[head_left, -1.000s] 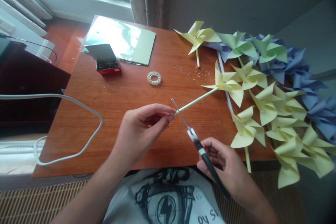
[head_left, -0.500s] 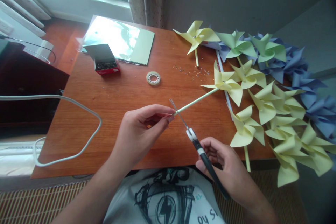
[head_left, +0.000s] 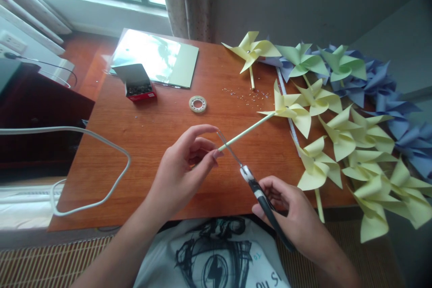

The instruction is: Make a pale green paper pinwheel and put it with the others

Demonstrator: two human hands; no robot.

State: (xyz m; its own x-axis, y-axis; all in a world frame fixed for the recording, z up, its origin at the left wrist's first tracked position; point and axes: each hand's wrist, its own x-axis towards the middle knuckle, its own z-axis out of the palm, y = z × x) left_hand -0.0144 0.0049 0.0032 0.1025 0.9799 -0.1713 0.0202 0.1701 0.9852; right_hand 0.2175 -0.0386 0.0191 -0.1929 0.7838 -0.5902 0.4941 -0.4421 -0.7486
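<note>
The left hand point(head_left: 182, 168) pinches the free end of a pale straw stem point(head_left: 248, 129) between thumb and fingertips, index finger lifted, while the right hand point(head_left: 290, 216) grips the dark handles of a pair of scissors point(head_left: 249, 177), whose thin blades sit right at the stem's end, just beside the left fingertips. The stem runs up and to the right to a yellow paper pinwheel point(head_left: 290, 110) lying on the wooden table point(head_left: 162, 130) — so the step in hand looks like trimming the stem. A clean cut would call for the stem held taut and seated between the blades, fingertips clear; whether the blades are parted or closed on it is too fine to tell. A heap of finished pinwheels point(head_left: 357, 135) — yellow, green and blue — lies along the table's right side. Farther back stands a small red box point(head_left: 140, 87) with its lid flipped up, holding what look like small dark pins, near a roll of clear tape point(head_left: 197, 103) and a glossy sheet point(head_left: 155, 56).
</note>
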